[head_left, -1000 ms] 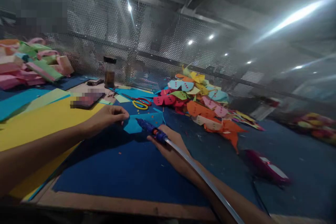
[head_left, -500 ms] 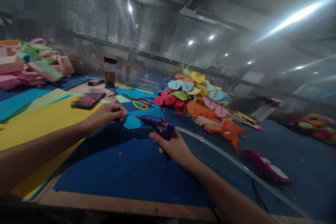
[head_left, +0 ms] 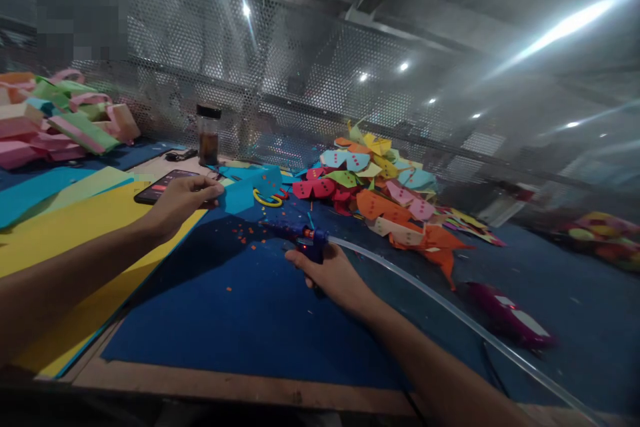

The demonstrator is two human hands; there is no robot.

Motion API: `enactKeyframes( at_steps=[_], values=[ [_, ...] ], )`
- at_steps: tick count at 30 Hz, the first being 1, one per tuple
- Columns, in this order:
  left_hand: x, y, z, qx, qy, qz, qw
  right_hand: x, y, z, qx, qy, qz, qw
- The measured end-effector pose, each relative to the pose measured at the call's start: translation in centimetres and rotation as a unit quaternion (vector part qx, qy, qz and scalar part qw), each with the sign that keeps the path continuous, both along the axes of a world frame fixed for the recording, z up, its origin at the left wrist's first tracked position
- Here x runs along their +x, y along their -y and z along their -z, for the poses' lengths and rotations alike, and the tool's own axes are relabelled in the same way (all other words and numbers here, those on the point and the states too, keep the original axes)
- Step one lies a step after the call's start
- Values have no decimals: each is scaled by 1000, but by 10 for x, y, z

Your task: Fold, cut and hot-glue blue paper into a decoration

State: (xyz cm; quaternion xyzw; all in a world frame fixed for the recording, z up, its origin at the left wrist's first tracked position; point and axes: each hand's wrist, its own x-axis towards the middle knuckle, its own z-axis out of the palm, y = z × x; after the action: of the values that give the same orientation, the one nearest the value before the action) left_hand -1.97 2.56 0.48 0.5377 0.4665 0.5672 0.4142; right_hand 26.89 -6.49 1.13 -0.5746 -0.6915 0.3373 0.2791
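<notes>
Pinched in the fingers of my left hand point(head_left: 193, 199) is the left edge of a blue paper piece point(head_left: 240, 195), raised above the table. My right hand point(head_left: 333, 273) is closed round the handle of a dark blue glue gun point(head_left: 310, 240), whose nozzle points left, below the paper and apart from it. A long clear glue stick point(head_left: 425, 285) sticks out of its back and runs to the lower right. Small orange paper bits point(head_left: 245, 239) lie on the blue mat near the nozzle. Scissors point(head_left: 269, 198) with yellow and red handles are partly hidden behind the paper.
Yellow sheets point(head_left: 100, 240) cover the left side, with a phone point(head_left: 160, 187) on them. Behind stands a black-lidded jar point(head_left: 209, 137). A pile of colourful paper shapes point(head_left: 385, 197) lies right of centre, a purple device point(head_left: 510, 315) farther right. Folded paper pieces point(head_left: 65, 120) are heaped at left.
My left hand has moved left and up with the blue paper, away from the glue gun's nozzle. The glue gun has stayed nearly in place. More orange bits now show on the mat.
</notes>
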Motion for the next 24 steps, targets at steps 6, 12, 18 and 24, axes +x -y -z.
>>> enactKeyframes(
  at_steps=[6,12,18,24],
  values=[
    [-6,-7,4,10,-2,-4,1000,4,1,-4,-47,25,-28,998],
    [-5,-5,5,8,-15,9,1000,2,3,-10,-66,47,-56,995],
    [-3,-3,2,2,-18,19,1000,1,2,-11,-46,74,-61,994],
    [1,0,-2,4,-23,15,1000,-1,0,-12,-36,99,-66,992]
  ],
)
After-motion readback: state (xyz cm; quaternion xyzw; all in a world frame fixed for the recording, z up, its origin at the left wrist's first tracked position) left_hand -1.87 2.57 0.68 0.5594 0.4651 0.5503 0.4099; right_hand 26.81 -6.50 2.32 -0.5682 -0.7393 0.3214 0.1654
